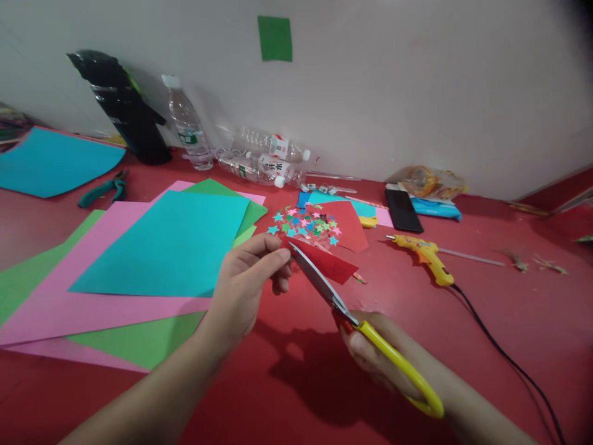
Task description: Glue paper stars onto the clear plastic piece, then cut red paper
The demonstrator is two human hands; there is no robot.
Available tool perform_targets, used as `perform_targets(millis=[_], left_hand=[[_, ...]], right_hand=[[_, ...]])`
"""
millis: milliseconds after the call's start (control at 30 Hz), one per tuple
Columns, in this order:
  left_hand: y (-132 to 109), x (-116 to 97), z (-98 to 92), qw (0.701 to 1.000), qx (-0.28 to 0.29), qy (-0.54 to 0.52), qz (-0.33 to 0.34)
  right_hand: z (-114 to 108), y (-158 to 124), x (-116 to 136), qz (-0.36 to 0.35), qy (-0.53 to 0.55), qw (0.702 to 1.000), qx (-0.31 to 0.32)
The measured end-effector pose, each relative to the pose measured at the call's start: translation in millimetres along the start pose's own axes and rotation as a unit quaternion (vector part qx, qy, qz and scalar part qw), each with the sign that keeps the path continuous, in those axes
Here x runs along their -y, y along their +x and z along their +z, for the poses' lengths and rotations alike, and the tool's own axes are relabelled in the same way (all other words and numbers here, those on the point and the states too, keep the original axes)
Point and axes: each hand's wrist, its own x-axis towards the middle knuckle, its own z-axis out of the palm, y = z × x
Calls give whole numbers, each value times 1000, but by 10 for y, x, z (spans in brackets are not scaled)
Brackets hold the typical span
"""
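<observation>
My left hand point(250, 278) pinches the left end of a small piece of red paper point(331, 262) between thumb and fingers, above the table. In my right hand point(380, 352) is a pair of scissors point(324, 287) with yellow handles. Its blades point up and left, and the tip lies at the red paper close to my left fingertips. The blades look nearly closed. Behind the paper, several colourful paper stars point(306, 224) lie in a heap, partly over a larger red sheet point(354, 225). A pencil point(359, 279) shows partly beneath the held paper.
Coloured sheets point(162, 247) are spread at the left, near teal-handled pliers point(104, 190). A black bottle point(125, 108) and plastic water bottles point(188, 123) line the wall. Rightward are a phone point(404, 210), a yellow glue gun point(426, 254) and its black cord point(504, 355).
</observation>
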Motion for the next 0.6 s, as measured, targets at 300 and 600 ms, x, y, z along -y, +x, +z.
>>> perform_targets(millis=[300, 600], left_hand=[[-6, 12, -1, 1000, -5, 0, -2], [0, 22, -6, 1000, -6, -2, -2]], right_hand=[[25, -13, 30, 5, -13, 1000, -27], [4, 0, -10, 21, -21, 999, -15]])
